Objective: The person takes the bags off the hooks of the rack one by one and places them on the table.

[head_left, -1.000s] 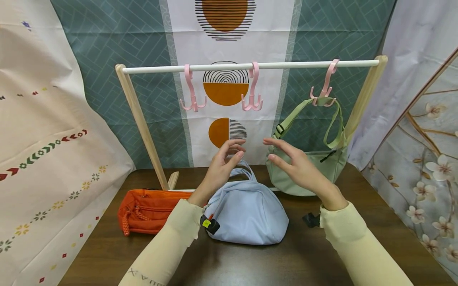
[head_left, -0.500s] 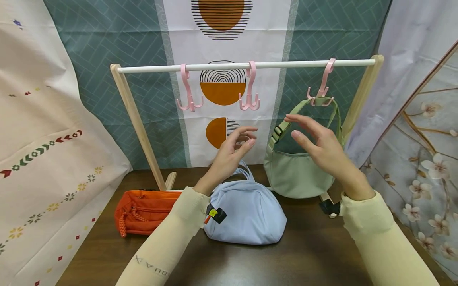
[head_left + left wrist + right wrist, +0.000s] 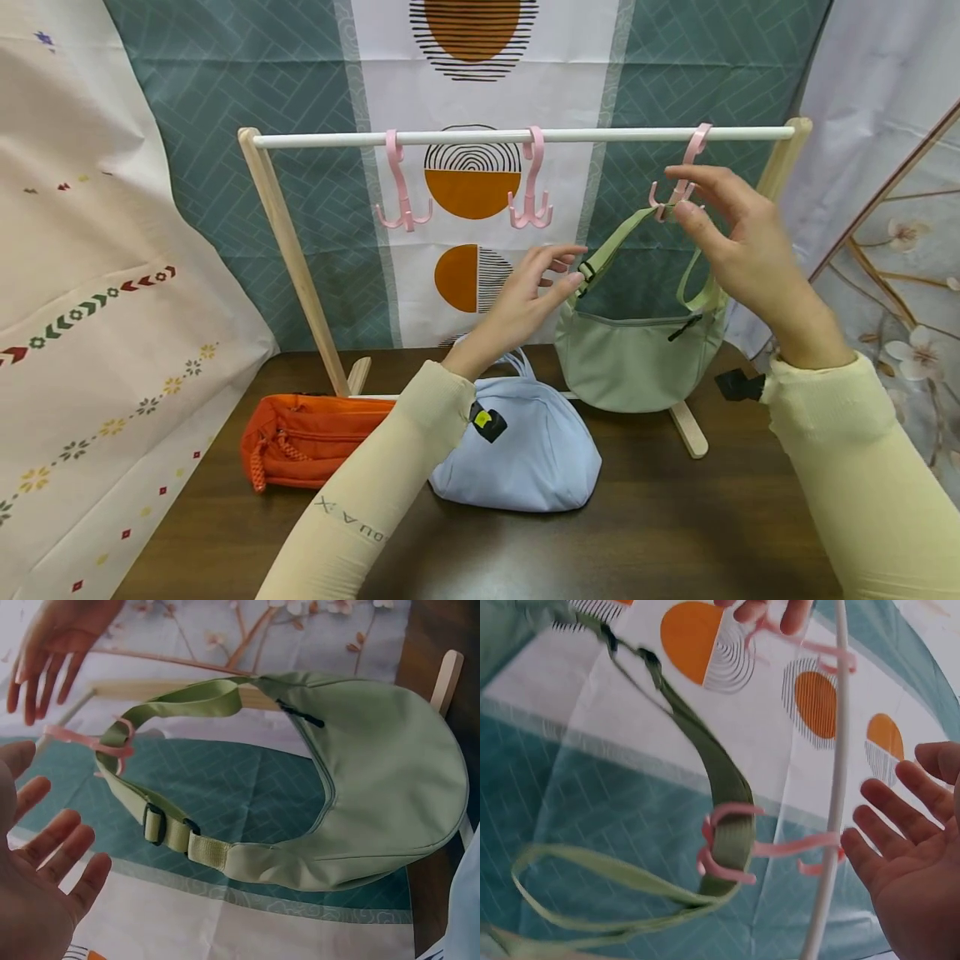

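Note:
A green shoulder bag [image 3: 637, 358] hangs by its strap [image 3: 172, 701] from the pink hook [image 3: 697, 146] at the right of the rail. My right hand [image 3: 757, 242] is raised beside that hook, fingers apart and holding nothing; in the right wrist view the hook's prongs [image 3: 731, 810] carry the strap. My left hand [image 3: 528, 296] hovers left of the strap's black buckle [image 3: 155, 823], fingers loosely spread and holding nothing. A light blue handbag [image 3: 517, 458] stands on the table below my left hand, partly hidden by the left sleeve.
A white rail [image 3: 465, 138] on a wooden frame [image 3: 292, 250] spans the back. Two more pink hooks, one at the left [image 3: 405, 187] and one in the middle [image 3: 531, 187], hang bare. An orange pouch [image 3: 311, 442] lies on the brown table [image 3: 600, 558] at left.
My right hand has risen and moved right, up beside the right hook. My left hand has shifted right and slightly up toward the green bag's strap. The bags stay in place.

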A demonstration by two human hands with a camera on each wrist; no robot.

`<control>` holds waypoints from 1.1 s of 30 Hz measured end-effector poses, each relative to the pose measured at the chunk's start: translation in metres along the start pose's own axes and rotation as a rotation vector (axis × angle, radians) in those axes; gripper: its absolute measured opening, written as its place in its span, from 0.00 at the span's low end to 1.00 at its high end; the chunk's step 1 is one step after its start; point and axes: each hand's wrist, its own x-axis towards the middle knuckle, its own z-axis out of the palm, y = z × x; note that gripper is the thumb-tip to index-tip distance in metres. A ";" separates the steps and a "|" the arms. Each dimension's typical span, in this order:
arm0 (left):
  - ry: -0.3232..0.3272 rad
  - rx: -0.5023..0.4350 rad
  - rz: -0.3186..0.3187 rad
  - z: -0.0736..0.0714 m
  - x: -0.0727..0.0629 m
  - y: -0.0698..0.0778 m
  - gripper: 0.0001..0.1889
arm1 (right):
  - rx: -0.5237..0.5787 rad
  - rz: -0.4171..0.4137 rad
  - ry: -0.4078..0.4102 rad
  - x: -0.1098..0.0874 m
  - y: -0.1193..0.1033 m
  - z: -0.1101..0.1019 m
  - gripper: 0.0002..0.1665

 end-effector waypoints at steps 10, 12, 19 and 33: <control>-0.043 0.200 -0.039 0.029 0.021 0.004 0.33 | -0.191 -0.002 0.105 0.031 0.012 -0.021 0.25; -0.047 0.203 -0.044 0.034 0.026 0.005 0.34 | -0.224 0.031 0.094 0.035 0.015 -0.023 0.26; -0.031 0.264 -0.055 0.040 0.046 0.005 0.36 | -0.290 0.111 0.068 0.055 0.023 -0.025 0.28; -0.026 0.347 -0.132 0.051 0.063 -0.006 0.38 | -0.425 0.187 -0.018 0.065 0.025 -0.018 0.30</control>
